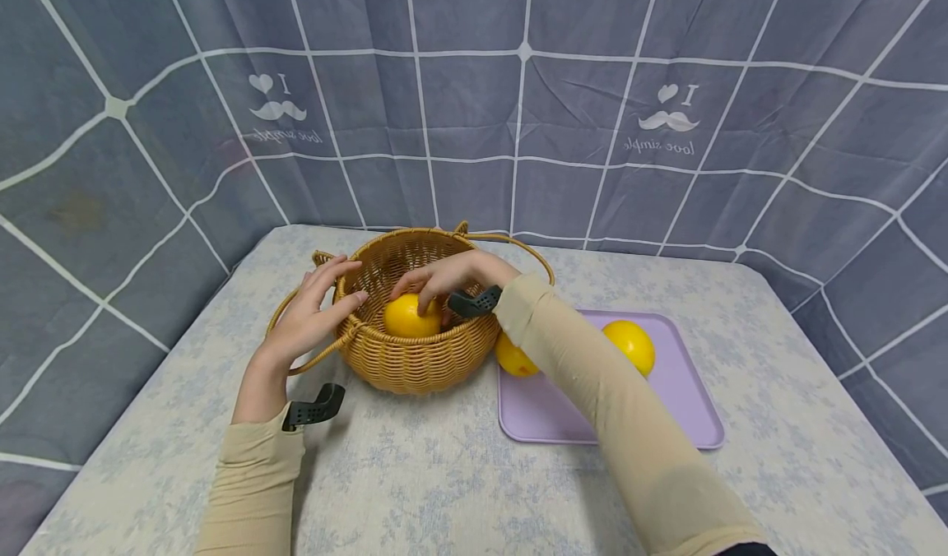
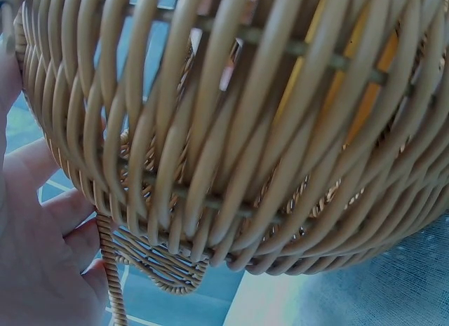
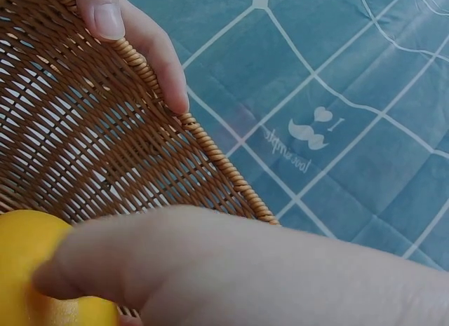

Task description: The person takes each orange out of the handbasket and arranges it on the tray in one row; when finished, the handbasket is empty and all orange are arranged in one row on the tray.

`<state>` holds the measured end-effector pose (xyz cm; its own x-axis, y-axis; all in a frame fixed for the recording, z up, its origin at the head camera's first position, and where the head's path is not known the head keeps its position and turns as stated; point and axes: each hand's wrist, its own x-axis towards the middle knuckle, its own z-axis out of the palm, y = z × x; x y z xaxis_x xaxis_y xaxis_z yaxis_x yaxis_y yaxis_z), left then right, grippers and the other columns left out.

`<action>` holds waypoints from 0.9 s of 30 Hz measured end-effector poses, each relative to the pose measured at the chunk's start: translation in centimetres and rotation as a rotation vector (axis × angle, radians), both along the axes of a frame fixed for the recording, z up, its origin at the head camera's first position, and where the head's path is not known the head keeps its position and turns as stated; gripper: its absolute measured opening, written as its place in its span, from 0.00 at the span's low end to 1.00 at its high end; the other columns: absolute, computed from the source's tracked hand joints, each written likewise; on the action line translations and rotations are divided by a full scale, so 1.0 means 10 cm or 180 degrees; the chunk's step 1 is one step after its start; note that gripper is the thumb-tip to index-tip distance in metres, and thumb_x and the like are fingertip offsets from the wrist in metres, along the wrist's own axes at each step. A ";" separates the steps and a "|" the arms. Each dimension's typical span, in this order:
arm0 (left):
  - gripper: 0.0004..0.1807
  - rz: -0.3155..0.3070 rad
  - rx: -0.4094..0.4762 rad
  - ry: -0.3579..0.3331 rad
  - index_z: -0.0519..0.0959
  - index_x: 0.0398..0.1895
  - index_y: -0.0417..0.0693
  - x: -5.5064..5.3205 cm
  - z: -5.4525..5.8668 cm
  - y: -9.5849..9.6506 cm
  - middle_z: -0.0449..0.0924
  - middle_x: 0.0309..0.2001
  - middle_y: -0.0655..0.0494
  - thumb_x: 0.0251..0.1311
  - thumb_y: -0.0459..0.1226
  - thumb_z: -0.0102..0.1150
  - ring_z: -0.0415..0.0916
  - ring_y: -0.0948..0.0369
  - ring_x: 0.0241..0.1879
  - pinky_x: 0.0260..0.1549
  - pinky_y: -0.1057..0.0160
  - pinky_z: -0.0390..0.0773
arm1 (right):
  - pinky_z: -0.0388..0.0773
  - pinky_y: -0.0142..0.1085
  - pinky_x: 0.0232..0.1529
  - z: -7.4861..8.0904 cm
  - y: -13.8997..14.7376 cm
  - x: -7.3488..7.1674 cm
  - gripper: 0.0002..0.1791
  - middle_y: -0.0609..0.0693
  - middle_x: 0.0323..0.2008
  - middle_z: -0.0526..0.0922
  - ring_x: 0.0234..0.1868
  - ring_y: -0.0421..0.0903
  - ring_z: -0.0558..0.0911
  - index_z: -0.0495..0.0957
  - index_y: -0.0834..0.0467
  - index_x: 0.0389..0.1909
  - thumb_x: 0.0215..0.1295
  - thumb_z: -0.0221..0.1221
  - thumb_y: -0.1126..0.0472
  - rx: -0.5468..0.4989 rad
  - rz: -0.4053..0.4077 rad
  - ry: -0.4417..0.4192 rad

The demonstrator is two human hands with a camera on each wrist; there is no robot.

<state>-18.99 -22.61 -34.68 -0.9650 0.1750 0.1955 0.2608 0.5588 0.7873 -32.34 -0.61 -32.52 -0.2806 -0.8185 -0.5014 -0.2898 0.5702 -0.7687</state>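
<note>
A round wicker basket [image 1: 415, 367] stands on the table, left of the middle. Inside it, my right hand [image 1: 453, 280] holds a yellow-orange orange [image 1: 409, 317], with thumb and fingers about the fruit. The right wrist view shows the thumb against this orange [image 3: 31, 256]. My left hand [image 1: 307, 317] rests on the basket's left side, fingers extended. Its thumb and a finger lie over the woven rim [image 3: 210, 147] in the right wrist view. From the left wrist, the other fingers [image 2: 74, 207] appear along the outside of the woven wall [image 2: 210, 130].
Right of the basket lies a lilac tray [image 1: 548, 412] with two more oranges, one at its left edge [image 1: 514, 357], partly behind my right sleeve, and one farther right [image 1: 629, 347]. The basket's handles [image 1: 529, 247] hang outward on both sides. A checked grey-blue curtain [image 1: 474, 112] surrounds the table.
</note>
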 end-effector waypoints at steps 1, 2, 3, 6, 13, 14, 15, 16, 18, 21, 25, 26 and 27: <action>0.31 0.0001 0.0005 0.0000 0.61 0.69 0.47 0.00 0.00 0.00 0.42 0.74 0.51 0.66 0.47 0.52 0.26 0.49 0.72 0.62 0.34 0.34 | 0.77 0.40 0.43 0.00 0.00 0.00 0.29 0.54 0.57 0.67 0.48 0.49 0.74 0.62 0.52 0.66 0.64 0.55 0.67 -0.0011 0.0050 0.0056; 0.31 -0.0001 0.0009 -0.0001 0.61 0.69 0.47 0.00 0.00 0.00 0.42 0.74 0.51 0.66 0.47 0.52 0.26 0.49 0.72 0.63 0.34 0.33 | 0.76 0.39 0.45 0.00 0.01 0.00 0.29 0.53 0.57 0.68 0.50 0.48 0.73 0.63 0.53 0.65 0.63 0.57 0.66 -0.0027 0.0104 0.0131; 0.31 -0.0002 0.0014 -0.0001 0.61 0.69 0.47 0.00 0.00 0.00 0.42 0.74 0.51 0.66 0.47 0.52 0.26 0.49 0.72 0.63 0.35 0.32 | 0.75 0.37 0.46 0.00 0.01 -0.01 0.29 0.53 0.57 0.68 0.52 0.47 0.72 0.63 0.53 0.64 0.62 0.58 0.65 -0.0042 0.0154 0.0220; 0.31 -0.0005 0.0024 0.0009 0.61 0.69 0.47 0.00 0.01 0.01 0.42 0.74 0.51 0.66 0.47 0.52 0.26 0.49 0.72 0.63 0.36 0.32 | 0.72 0.34 0.49 0.00 0.02 -0.02 0.28 0.53 0.56 0.70 0.54 0.46 0.70 0.64 0.52 0.61 0.61 0.61 0.64 -0.0030 0.0202 0.0456; 0.30 -0.0017 0.0024 0.0042 0.61 0.69 0.46 0.00 0.01 0.00 0.43 0.74 0.50 0.66 0.46 0.52 0.27 0.48 0.72 0.65 0.40 0.30 | 0.71 0.34 0.49 0.00 0.01 -0.03 0.26 0.54 0.57 0.67 0.54 0.47 0.70 0.63 0.51 0.56 0.59 0.62 0.64 0.0105 0.0048 0.0545; 0.30 -0.0017 0.0024 0.0044 0.61 0.69 0.46 0.00 0.01 0.00 0.43 0.73 0.50 0.66 0.46 0.51 0.27 0.48 0.72 0.65 0.40 0.30 | 0.70 0.34 0.50 0.00 0.01 -0.03 0.26 0.54 0.58 0.65 0.54 0.47 0.69 0.63 0.50 0.56 0.59 0.62 0.64 0.0120 0.0035 0.0568; 0.30 -0.0016 0.0025 0.0043 0.61 0.69 0.46 0.00 0.01 0.01 0.43 0.73 0.50 0.66 0.46 0.51 0.28 0.48 0.72 0.65 0.39 0.30 | 0.70 0.33 0.50 0.00 0.01 -0.03 0.26 0.53 0.59 0.64 0.55 0.46 0.68 0.63 0.50 0.56 0.59 0.62 0.64 0.0138 0.0030 0.0617; 0.30 -0.0014 0.0025 0.0041 0.61 0.69 0.46 0.00 0.01 0.01 0.43 0.73 0.50 0.66 0.46 0.51 0.28 0.48 0.72 0.65 0.39 0.31 | 0.69 0.33 0.51 0.00 0.01 -0.03 0.26 0.53 0.60 0.64 0.56 0.46 0.67 0.64 0.49 0.56 0.58 0.62 0.63 0.0155 0.0030 0.0660; 0.30 -0.0011 0.0024 0.0037 0.61 0.69 0.46 0.01 0.02 0.01 0.43 0.74 0.50 0.66 0.46 0.51 0.28 0.48 0.72 0.64 0.38 0.31 | 0.68 0.34 0.52 0.01 0.01 -0.03 0.27 0.52 0.61 0.63 0.57 0.46 0.66 0.64 0.49 0.57 0.58 0.63 0.63 0.0179 0.0058 0.0715; 0.30 -0.0008 0.0020 0.0034 0.61 0.69 0.47 0.01 0.02 0.01 0.43 0.74 0.50 0.66 0.46 0.51 0.28 0.48 0.72 0.64 0.37 0.31 | 0.65 0.35 0.55 0.01 0.02 -0.03 0.30 0.52 0.62 0.63 0.58 0.46 0.65 0.63 0.49 0.61 0.57 0.62 0.63 0.0186 0.0141 0.0748; 0.30 -0.0012 0.0012 0.0043 0.62 0.69 0.47 0.01 0.02 0.01 0.43 0.74 0.51 0.66 0.46 0.51 0.28 0.48 0.72 0.64 0.37 0.32 | 0.62 0.36 0.59 0.02 0.03 -0.03 0.36 0.51 0.63 0.63 0.61 0.46 0.64 0.61 0.51 0.67 0.57 0.61 0.64 0.0137 0.0324 0.0747; 0.30 -0.0014 0.0011 0.0046 0.62 0.69 0.47 0.01 0.02 0.01 0.43 0.74 0.51 0.66 0.46 0.51 0.28 0.48 0.72 0.64 0.37 0.32 | 0.61 0.37 0.60 0.02 0.03 -0.04 0.36 0.51 0.64 0.63 0.61 0.46 0.63 0.60 0.52 0.68 0.57 0.61 0.64 0.0114 0.0379 0.0764; 0.29 -0.0016 0.0013 0.0050 0.62 0.69 0.47 0.01 0.02 0.01 0.43 0.74 0.50 0.66 0.46 0.51 0.28 0.48 0.72 0.64 0.38 0.32 | 0.61 0.37 0.60 0.02 0.03 -0.04 0.37 0.51 0.64 0.62 0.62 0.46 0.63 0.60 0.53 0.68 0.57 0.61 0.64 0.0102 0.0417 0.0793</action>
<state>-18.90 -22.54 -34.48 -0.9609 0.1789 0.2112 0.2758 0.5541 0.7854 -32.72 -0.31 -32.33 -0.2913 -0.8408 -0.4564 -0.5403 0.5383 -0.6468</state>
